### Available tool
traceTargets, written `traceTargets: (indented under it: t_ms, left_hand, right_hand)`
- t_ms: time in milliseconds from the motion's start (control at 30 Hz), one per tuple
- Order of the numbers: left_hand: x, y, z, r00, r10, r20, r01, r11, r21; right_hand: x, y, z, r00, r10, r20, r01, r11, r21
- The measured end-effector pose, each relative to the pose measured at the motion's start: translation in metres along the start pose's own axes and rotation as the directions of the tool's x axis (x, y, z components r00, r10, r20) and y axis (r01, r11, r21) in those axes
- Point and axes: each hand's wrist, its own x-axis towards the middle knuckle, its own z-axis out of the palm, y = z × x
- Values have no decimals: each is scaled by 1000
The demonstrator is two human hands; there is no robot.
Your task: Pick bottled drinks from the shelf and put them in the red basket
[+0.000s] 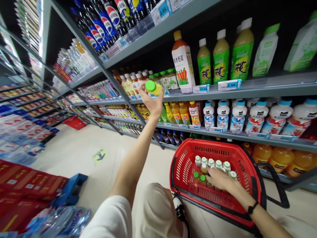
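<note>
My left hand point(153, 102) is raised at the middle shelf, its fingers closed around a small yellow juice bottle point(155, 88) with a green cap. The cap faces me, and this bottle is in front of a row of small green-capped bottles point(172, 79). Lower down on the right, my right hand point(219, 178) reaches into a red shopping basket point(215, 145). Its fingers are bent at a small pale-capped bottle point(204, 168), and the fingertips are partly hidden. Around it stand several white-capped bottles point(218, 164) and green-capped bottles point(202, 179).
A tall carrot juice carton point(183, 66) stands right of the small bottles. White-and-blue drink bottles point(223, 112) line the shelf below. The basket's black handle point(274, 185) leans out to the right. Red boxes point(29, 191) and a blue pallet point(71, 191) are at left.
</note>
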Motion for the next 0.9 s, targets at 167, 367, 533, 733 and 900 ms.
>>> traceTargets:
  t_ms: [167,367,533,733,900]
  left_hand:
    - [-159,49,-46,937,347,-48,-334,843,-422]
    - [-277,84,-76,942,297,160,-143,781,-608]
    - [-285,95,-84,923,325,205,-155,802,-576]
    - [-283,98,-91,900,372,229,-197,813,-547]
    - [-289,96,-91,904,350,246,-155,804,-574]
  right_hand:
    - [13,-1,7,932,-103,-347,283,806,520]
    - [13,-13,26,782,-67,-620,586,418,694]
    - [-2,-20,14,751,-110,-651,635,389,667]
    - [-9,-23,6,815,-172,-553,576,335,745]
    - [-8,-21,10,823,-128,-553,561,336,757]
